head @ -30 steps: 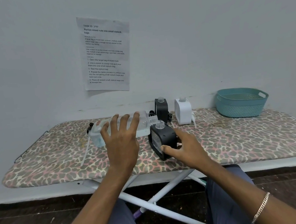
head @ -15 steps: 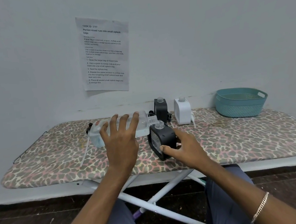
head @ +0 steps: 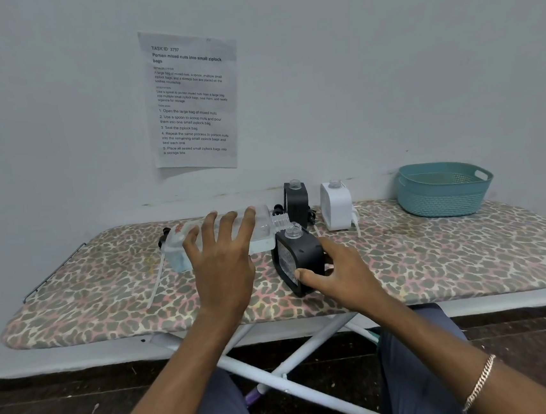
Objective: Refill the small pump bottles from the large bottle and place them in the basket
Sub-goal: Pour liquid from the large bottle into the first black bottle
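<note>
Two hands are in play just past the rounded near edge of the ironing board (head: 436, 257). The left hand (head: 224, 265) grips the large bottle (head: 263, 231), fingers spread across its upper side and thumb hidden beneath. That clear bottle is tipped flat, its open threaded mouth right at the neck of the near black bottle (head: 303, 254). The right hand (head: 341, 273) holds this small bottle upright near the board's middle, thumb pressed on the front lower corner and fingers curled round the far side. A bracelet (head: 478, 384) sits on that wrist. To the left, a black pump head (head: 165, 240) lies by the big bottle's base, and its pale tube (head: 157, 281) trails toward the front edge. To the right, a broad stretch of leopard-print cover runs out to the board's end. In the back row, against the wall, the second black bottle (head: 296, 201) and the white bottle (head: 335, 205) stand open-necked, just beside each other, with more pump parts around their feet. They sit right behind the pour. Further right, the teal basket (head: 444, 200) sits at the back edge, well apart from both hands. On the wall above hangs a printed sheet (head: 191, 101).
</note>
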Demonstrator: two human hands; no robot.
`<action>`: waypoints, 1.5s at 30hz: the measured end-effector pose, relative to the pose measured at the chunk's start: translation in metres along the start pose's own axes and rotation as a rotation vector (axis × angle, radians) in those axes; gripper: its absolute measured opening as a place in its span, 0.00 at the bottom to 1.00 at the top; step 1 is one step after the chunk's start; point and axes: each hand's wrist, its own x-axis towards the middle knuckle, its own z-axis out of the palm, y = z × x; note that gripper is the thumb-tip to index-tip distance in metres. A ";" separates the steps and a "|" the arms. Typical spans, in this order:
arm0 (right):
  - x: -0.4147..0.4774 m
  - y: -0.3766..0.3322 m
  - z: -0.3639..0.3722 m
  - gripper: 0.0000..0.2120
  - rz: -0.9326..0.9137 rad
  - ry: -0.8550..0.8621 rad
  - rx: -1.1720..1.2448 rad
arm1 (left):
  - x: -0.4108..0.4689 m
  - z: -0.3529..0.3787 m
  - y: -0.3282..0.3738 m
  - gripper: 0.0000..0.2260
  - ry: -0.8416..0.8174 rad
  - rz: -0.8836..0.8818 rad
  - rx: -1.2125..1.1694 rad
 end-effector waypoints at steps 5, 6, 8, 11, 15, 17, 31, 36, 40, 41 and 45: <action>0.000 0.001 0.001 0.18 0.002 -0.003 -0.001 | 0.000 0.000 0.000 0.36 0.004 0.002 -0.004; 0.000 0.001 0.001 0.18 0.002 -0.003 -0.001 | 0.000 0.000 0.000 0.36 0.005 0.003 -0.004; 0.001 0.001 0.001 0.17 0.000 -0.004 0.003 | 0.000 0.000 0.000 0.36 0.003 0.004 0.001; 0.001 0.001 0.001 0.17 0.003 -0.006 0.003 | 0.000 0.000 0.000 0.36 0.002 0.004 0.004; 0.000 0.001 0.001 0.17 0.005 -0.007 0.003 | 0.001 0.000 0.000 0.36 0.002 0.004 0.008; 0.000 0.002 0.001 0.16 -0.004 0.000 -0.002 | 0.001 0.000 0.000 0.36 0.002 0.005 0.009; 0.001 0.003 0.001 0.16 -0.008 -0.003 0.005 | 0.001 0.000 0.000 0.36 -0.003 0.004 0.006; 0.001 0.003 0.001 0.17 -0.006 -0.005 0.005 | 0.001 0.000 0.000 0.36 0.000 0.006 0.009; 0.001 0.002 0.001 0.16 -0.009 -0.002 -0.004 | 0.001 -0.001 0.000 0.36 0.002 0.008 0.012; 0.001 0.002 0.001 0.16 -0.008 -0.002 -0.005 | 0.001 -0.001 0.000 0.36 0.005 0.009 0.013; 0.001 0.003 0.001 0.16 -0.007 -0.001 -0.003 | 0.001 0.000 0.000 0.36 0.008 0.009 0.008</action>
